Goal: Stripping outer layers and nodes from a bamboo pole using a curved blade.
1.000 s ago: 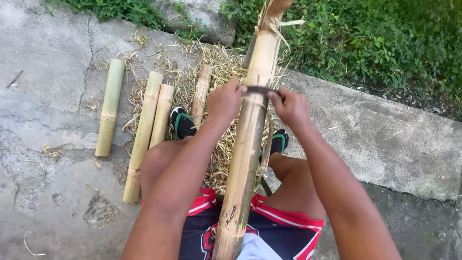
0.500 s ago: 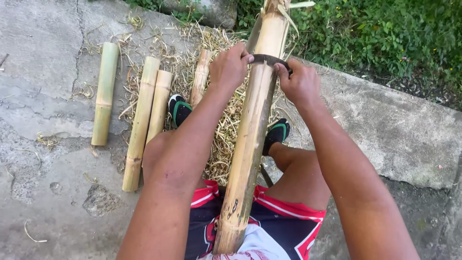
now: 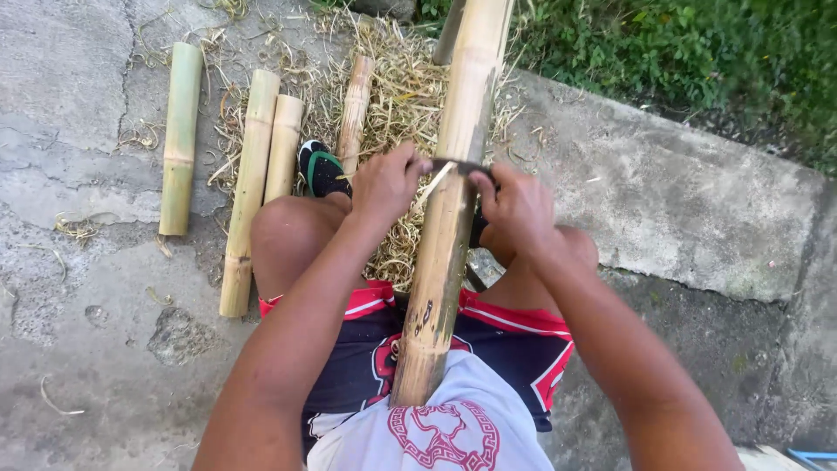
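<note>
Both hands are sliding the blade (image 3: 459, 165) down the bamboo pole (image 3: 440, 253) toward the lap. Left hand (image 3: 386, 181) and right hand (image 3: 514, 205) are each clenching one blade end, peeling a thin strip.

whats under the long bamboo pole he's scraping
Beneath the bamboo pole lies a pile of dry shavings on the concrete. Its near end rests against the person's lap; the ground directly below is covered.
</note>
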